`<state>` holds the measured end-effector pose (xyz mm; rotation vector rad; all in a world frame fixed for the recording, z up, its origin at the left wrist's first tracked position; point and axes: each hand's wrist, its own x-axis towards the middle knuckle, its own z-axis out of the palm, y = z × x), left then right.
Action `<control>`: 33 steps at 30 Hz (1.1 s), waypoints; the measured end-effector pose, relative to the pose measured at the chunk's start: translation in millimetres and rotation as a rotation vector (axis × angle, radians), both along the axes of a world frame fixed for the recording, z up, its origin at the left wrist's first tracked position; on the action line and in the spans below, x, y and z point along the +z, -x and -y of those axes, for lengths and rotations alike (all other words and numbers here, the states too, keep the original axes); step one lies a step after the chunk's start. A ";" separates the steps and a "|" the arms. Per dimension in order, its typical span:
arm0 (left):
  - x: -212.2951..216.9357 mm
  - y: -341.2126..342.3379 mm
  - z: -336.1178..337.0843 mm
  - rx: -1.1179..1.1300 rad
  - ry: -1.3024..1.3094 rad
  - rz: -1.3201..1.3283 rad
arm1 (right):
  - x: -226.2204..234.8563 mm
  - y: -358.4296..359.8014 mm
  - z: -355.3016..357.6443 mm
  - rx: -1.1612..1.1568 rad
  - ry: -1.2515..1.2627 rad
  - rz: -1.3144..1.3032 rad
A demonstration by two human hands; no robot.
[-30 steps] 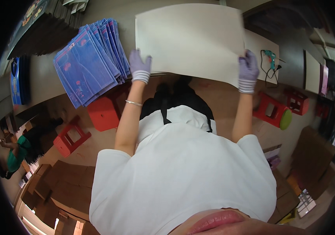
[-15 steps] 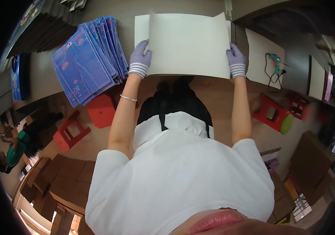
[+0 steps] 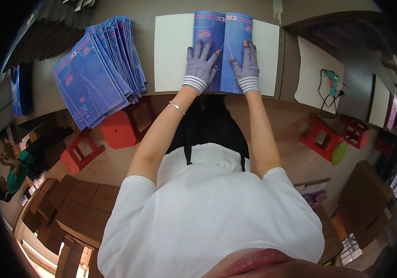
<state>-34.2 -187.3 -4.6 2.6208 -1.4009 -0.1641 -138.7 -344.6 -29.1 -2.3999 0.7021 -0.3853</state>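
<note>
The jeans-print paper sheet (image 3: pixel 229 41) lies on a white sheet (image 3: pixel 173 53) on the desk (image 3: pixel 144 28), its 2 side panels turned inward, their edges meeting near the middle. The left hand (image 3: pixel 201 65) rests on the left panel, fingers spread; the right hand (image 3: pixel 246 67) rests on the other, thumb apart. Folding looks done; whether the seam is fastened, I cannot tell. Matching blue pieces (image 3: pixel 101 69) lie fanned at left.
</note>
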 end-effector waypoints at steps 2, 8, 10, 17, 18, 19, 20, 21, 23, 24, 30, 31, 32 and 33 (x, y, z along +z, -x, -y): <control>-2.7 -0.2 2.1 0.008 -0.031 0.006 | -6.3 -2.5 -1.6 -0.004 0.103 -0.030; -1.4 0.2 2.4 0.022 -0.094 -0.018 | -5.5 -8.1 -4.7 -0.007 0.223 -0.178; -7.8 -1.7 -2.3 0.027 -0.082 -0.013 | -4.3 -11.9 -3.2 0.003 0.245 -0.208; -16.5 -5.7 -7.5 0.014 -0.006 -0.025 | -6.2 -11.8 -7.1 0.011 0.300 -0.257; -15.8 -5.1 -7.5 0.014 -0.028 -0.025 | -6.3 -11.8 -7.5 0.015 0.311 -0.260; -15.4 -5.3 -6.8 0.013 -0.050 -0.025 | -6.9 -14.0 -6.4 0.011 0.312 -0.257; -13.9 -5.1 -7.3 0.014 -0.046 -0.027 | -6.9 -15.8 -6.8 0.012 0.309 -0.257; -12.6 -5.7 -7.5 0.015 -0.042 -0.028 | -6.5 -16.1 -7.5 0.012 0.306 -0.257; -10.2 -5.8 -7.1 0.013 -0.045 -0.030 | -5.7 -14.4 -8.5 0.015 0.311 -0.273; -9.1 -5.5 -7.1 0.009 -0.051 -0.030 | -5.6 -14.4 -8.6 0.015 0.315 -0.279; -16.9 -6.1 -8.5 -0.002 -0.014 -0.014 | -6.5 -15.7 -9.2 0.020 0.346 -0.294; -15.8 -6.3 -8.0 -0.002 -0.015 -0.015 | -6.7 -14.4 -9.9 0.021 0.344 -0.300; -13.9 -7.0 -7.2 -0.002 -0.047 -0.018 | -6.7 -15.2 -9.7 0.021 0.343 -0.302; -11.4 -6.4 -6.1 -0.003 -0.080 -0.021 | -6.7 -16.3 -9.5 0.021 0.343 -0.304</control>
